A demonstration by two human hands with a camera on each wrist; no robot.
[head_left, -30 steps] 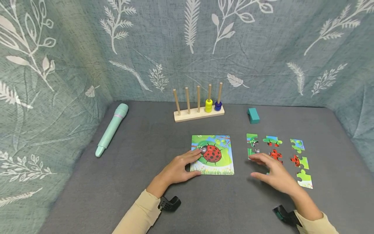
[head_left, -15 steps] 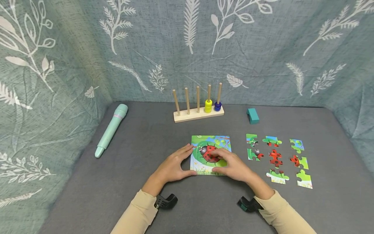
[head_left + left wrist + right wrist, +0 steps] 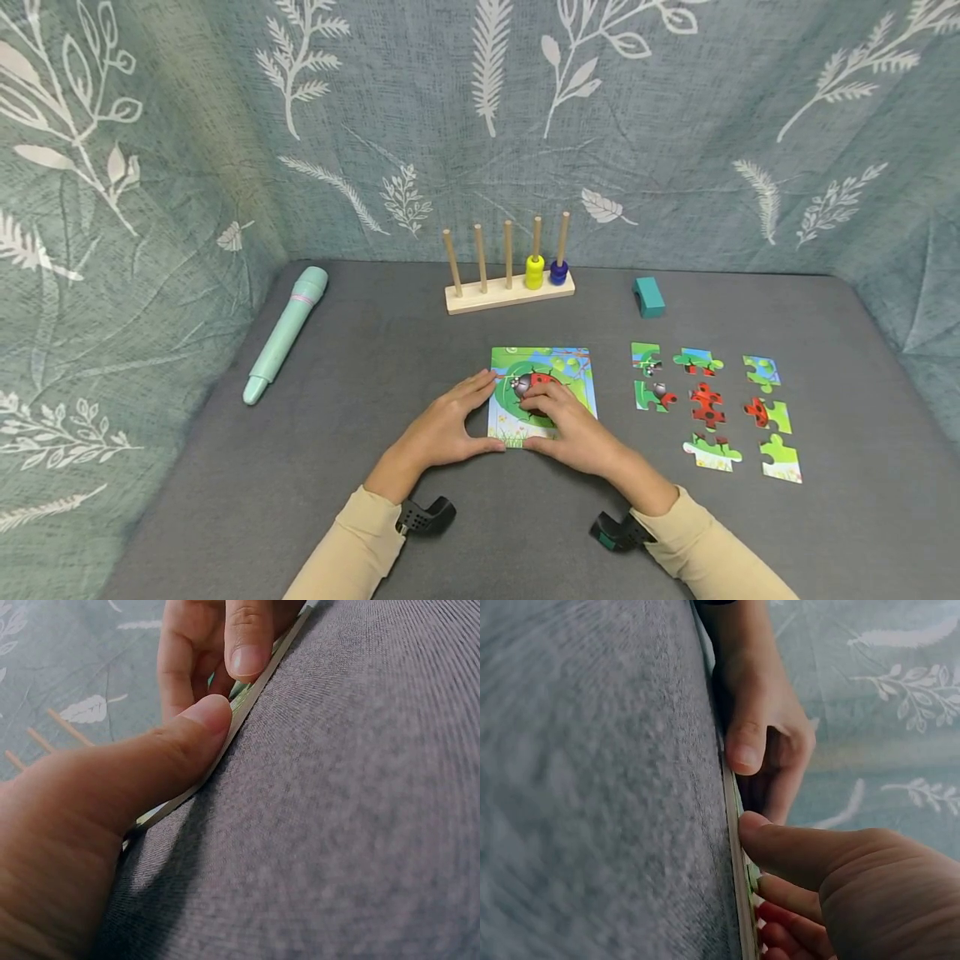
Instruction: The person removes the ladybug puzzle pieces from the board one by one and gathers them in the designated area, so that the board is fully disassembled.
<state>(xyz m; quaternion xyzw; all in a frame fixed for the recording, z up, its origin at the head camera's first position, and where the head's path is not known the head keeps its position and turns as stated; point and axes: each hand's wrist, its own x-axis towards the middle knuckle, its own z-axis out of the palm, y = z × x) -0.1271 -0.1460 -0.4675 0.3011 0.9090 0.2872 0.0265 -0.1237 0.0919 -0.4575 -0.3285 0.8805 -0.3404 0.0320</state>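
A square ladybug picture board (image 3: 577, 375) lies flat on the grey table in the head view. My left hand (image 3: 442, 429) rests at its left side, thumb along the front edge and fingers spread at the left edge. My right hand (image 3: 573, 433) lies over the board's lower right part, its thumb at the front edge and its fingertips on the picture. In the right wrist view, a thumb (image 3: 761, 829) touches the board's thin edge (image 3: 735, 855), beside a small green bit (image 3: 752, 877) near an index fingertip; whether that is a separate puzzle piece I cannot tell.
Several loose ladybug puzzle pieces (image 3: 707, 406) lie in rows to the right. Behind the board stands a wooden peg rack (image 3: 510, 293) with yellow and blue rings. A teal block (image 3: 649, 297) sits at back right, and a mint-green microphone-shaped toy (image 3: 285, 335) lies at left.
My right hand has moved left from above the loose pieces onto the board, then slightly further left and down. My left hand has shifted slightly back toward the board's left edge.
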